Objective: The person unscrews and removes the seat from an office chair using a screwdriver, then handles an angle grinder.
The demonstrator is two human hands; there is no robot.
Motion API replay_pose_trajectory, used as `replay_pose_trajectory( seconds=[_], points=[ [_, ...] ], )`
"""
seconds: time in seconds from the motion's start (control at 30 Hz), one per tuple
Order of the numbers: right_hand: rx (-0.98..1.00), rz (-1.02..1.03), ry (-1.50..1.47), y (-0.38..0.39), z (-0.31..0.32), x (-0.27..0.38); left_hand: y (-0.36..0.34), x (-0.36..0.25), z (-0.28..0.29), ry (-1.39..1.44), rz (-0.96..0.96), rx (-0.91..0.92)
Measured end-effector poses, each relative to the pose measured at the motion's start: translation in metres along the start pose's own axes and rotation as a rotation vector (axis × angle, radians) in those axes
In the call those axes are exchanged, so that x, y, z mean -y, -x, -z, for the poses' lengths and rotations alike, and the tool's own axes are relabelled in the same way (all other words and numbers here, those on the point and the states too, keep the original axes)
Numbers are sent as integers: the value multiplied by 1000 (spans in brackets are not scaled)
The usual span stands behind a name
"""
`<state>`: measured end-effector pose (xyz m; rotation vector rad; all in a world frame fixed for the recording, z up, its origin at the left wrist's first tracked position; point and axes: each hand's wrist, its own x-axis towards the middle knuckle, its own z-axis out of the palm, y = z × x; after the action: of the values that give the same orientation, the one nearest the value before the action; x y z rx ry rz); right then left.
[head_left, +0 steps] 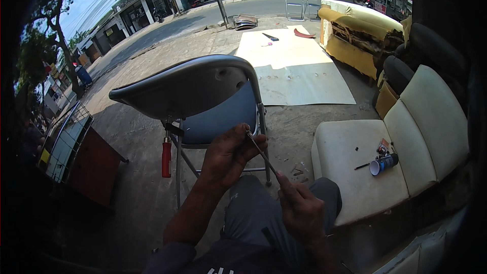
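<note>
Left hand [225,157] has its fingers closed in on the far, shiny end of a thin metal tool [264,156], and the right hand [303,210] is wrapped around the near end, so the tool slants between the two, above the person's lap. Too small to tell if there's another little part in those left fingertips, sorry. Just past the hands there's a folding chair [187,87] with a dark seat, backrest towards us, and a red handle [166,160] points straight down below the left part of that backrest. Over on the right is a cream seat [350,144] with a blue can [384,164] lying on its side, a short dark stick [361,166] near it and some small bits around. Further out, a pale sheet [299,78] lies flat on the ground, half in sun, with a red curved piece [304,33] at its far end, and a torn yellow sofa [350,45] sits beside it.
</note>
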<state>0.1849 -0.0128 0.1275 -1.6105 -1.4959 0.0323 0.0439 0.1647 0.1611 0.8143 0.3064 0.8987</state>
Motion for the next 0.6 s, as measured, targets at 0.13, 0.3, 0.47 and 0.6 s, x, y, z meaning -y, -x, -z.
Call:
replay_pose_trajectory(
  seconds=[0.13, 0.3, 0.47, 0.6],
  points=[
    [102, -141, -387, -7, -2, 2, -1, -9, 5, -96, 6, 45],
    [2, -20, -382, -60, -17, 9, -36, -15, -3, 85, -174, -47],
    [7, 54, -161, -106, -3, 21, -71, -26, -6, 176, -274, -39],
    [29, 66, -110, -111, 5, 24, -70, -26, -6, 186, -283, -5]
  ],
)
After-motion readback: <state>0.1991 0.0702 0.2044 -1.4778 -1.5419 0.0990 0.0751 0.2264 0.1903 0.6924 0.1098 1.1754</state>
